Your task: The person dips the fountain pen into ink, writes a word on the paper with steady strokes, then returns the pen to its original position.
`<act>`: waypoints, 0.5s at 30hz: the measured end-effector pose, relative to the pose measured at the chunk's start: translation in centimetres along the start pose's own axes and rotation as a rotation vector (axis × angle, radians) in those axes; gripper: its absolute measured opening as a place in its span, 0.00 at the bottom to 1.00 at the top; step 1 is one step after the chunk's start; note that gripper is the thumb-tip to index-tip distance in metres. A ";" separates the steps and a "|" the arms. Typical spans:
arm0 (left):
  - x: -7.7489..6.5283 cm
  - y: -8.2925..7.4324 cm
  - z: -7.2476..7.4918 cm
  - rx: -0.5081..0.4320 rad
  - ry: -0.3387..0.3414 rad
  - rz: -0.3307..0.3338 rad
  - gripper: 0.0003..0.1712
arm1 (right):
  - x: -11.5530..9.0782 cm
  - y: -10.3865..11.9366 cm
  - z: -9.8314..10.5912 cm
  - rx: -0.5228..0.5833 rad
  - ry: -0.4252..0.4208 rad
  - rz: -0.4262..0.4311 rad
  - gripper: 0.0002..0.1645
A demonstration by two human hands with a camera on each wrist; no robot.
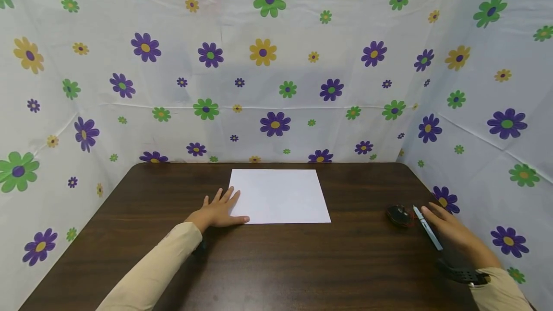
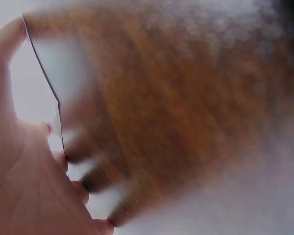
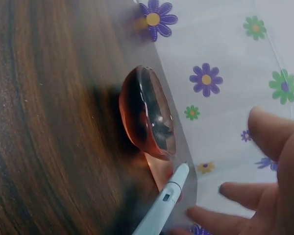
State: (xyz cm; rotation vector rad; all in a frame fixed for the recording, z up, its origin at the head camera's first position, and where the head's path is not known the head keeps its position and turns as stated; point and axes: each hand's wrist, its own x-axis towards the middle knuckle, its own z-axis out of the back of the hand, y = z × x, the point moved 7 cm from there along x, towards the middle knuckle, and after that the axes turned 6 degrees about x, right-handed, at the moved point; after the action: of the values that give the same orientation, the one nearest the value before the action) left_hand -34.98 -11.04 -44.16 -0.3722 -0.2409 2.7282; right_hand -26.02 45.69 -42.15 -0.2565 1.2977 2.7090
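A white sheet of paper (image 1: 281, 197) lies on the dark wooden table. My left hand (image 1: 220, 211) rests at its left edge with fingers spread, thumb and fingertips touching the sheet. In the left wrist view the palm of that hand (image 2: 34, 181) and the fingertips show against the tabletop. On the right, a pale blue pen (image 1: 427, 228) lies slantwise beside a black, rounded computer mouse (image 1: 399, 215) with reddish sides. My right hand (image 1: 458, 236) hovers just right of the pen, fingers loosely extended. In the right wrist view, the pen (image 3: 161, 208) appears apart from the fingers (image 3: 235, 195).
The brown table (image 1: 276, 263) has rounded far corners. White cloth with printed flowers (image 1: 276, 61) hangs behind it and along both sides. The right-hand cloth (image 1: 488, 167) comes close to my right hand. A black wristband (image 1: 464, 275) is on the right wrist.
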 end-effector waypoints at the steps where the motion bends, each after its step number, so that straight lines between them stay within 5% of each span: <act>1: 0.0 0.0 0.0 -0.001 0.001 0.001 0.57 | 0.0 -0.3 0.1 0.006 0.002 -0.017 0.50; 8: 0.0 0.1 0.1 0.005 0.004 -0.001 0.56 | 0.3 -1.8 0.8 0.021 -0.044 -0.133 0.52; 15: 0.3 0.2 -0.1 0.004 0.006 -0.003 0.57 | 0.6 -2.5 1.3 0.068 -0.160 -0.137 0.45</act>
State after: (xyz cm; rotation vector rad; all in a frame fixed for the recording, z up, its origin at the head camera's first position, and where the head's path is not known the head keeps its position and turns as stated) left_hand -35.31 -11.05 -44.38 -0.3782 -0.2336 2.7241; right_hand -26.32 48.28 -43.34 -0.1138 1.2741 2.5094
